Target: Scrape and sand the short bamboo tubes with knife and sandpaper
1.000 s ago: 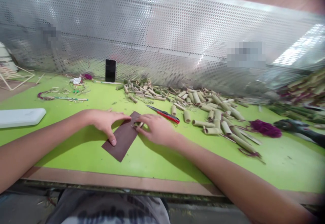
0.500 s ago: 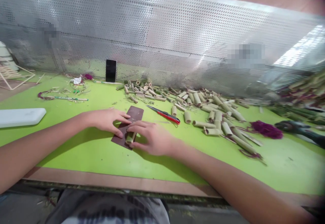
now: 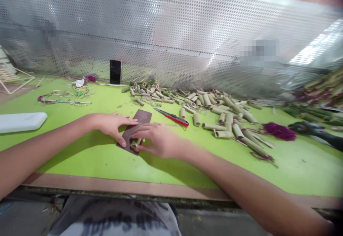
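Note:
A dark brown sheet that looks like sandpaper [image 3: 143,116] lies flat on the green tabletop in front of me. My left hand [image 3: 111,125] rests along its left edge with thumb and fingers spread. A short piece of bamboo tube [image 3: 135,143] lies on the sheet, partly covered by my right hand [image 3: 158,139], whose fingers and thumb close around it. The right hand is slightly blurred. Just beyond the sheet lies a red and black utility knife [image 3: 174,118] with its blade out.
Many cut bamboo pieces [image 3: 227,118] are heaped at the back and right. Purple yarn [image 3: 280,131] and a dark power tool [image 3: 313,130] lie at far right. A phone [image 3: 115,72] leans against the perforated metal screen [image 3: 182,29]. At left is a white block [image 3: 23,121].
My right hand and the bamboo tube have shifted slightly left on the sheet. My left hand stays at the sheet's left side. The whole view has tilted a little.

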{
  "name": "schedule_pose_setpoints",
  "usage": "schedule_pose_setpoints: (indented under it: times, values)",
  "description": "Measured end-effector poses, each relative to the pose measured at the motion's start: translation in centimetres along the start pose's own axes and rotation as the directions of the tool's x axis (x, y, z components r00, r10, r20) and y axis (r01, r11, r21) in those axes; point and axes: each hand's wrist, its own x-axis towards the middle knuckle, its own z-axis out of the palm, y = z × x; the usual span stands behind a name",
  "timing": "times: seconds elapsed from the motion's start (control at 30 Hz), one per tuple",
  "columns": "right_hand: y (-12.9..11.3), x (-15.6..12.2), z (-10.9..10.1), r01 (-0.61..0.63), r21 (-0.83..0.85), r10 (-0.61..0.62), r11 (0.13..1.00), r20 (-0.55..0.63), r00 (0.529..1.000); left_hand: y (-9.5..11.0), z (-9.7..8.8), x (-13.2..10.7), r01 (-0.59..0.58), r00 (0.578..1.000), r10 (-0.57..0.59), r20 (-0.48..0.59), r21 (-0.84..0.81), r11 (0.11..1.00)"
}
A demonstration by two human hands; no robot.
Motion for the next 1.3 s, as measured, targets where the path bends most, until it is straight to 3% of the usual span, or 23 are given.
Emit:
schedule_pose_setpoints:
  times: [0.13,0.27,0.4,0.53,0.7,0.9,1.03,1.17,1.3]
  values:
    - [0.2,-0.2,0.0,-0.117,-0.067,0.113,0.991,-0.065,0.991,0.1,-0.1,0.2,0.02,1.0,-0.02,0.001,0.016,1.0]
    - [0.3,-0.3,0.2,0.028,-0.026,-0.028,0.999,0.008,1.0,0.2,-0.1,0.3,-0.024,1.0,0.024,0.006,0.009,1.0]
    - [-0.1,-0.3,0.2,-0.07,-0.086,0.066,0.994,-0.049,0.997,0.2,-0.1,0.3,0.02,1.0,-0.02,0.009,0.004,1.0]
    - [-0.8,-0.3,0.3,0.11,0.002,-0.11,0.994,0.031,0.993,0.0,0.0,0.4,-0.048,0.999,0.048,0.003,-0.008,0.999]
    - [0.5,-0.5,0.3,-0.084,-0.05,0.083,0.995,-0.023,0.996,-0.5,0.3,0.7,-0.038,0.999,0.039,0.006,-0.009,0.999]
    - [1.5,-0.7,0.4,0.018,-0.097,-0.018,0.995,0.0,1.0,-0.2,0.2,0.7,-0.041,0.999,0.041,0.012,-0.005,0.999]
    - [-0.1,-0.8,0.7,-0.061,-0.15,0.057,0.987,-0.035,0.998,-0.2,0.2,0.7,-0.001,1.0,0.001,0.0,-0.012,1.0]
    - [-1.4,-0.8,1.0,0.053,-0.082,-0.054,0.995,-0.009,0.999,-0.9,0.6,1.0,-0.092,0.996,0.091,-0.023,-0.018,0.996]
    - [-1.3,-0.8,0.8,-0.064,-0.142,0.057,0.988,-0.059,0.997,-1.1,0.7,1.1,-0.107,0.994,0.106,-0.039,-0.036,0.994]
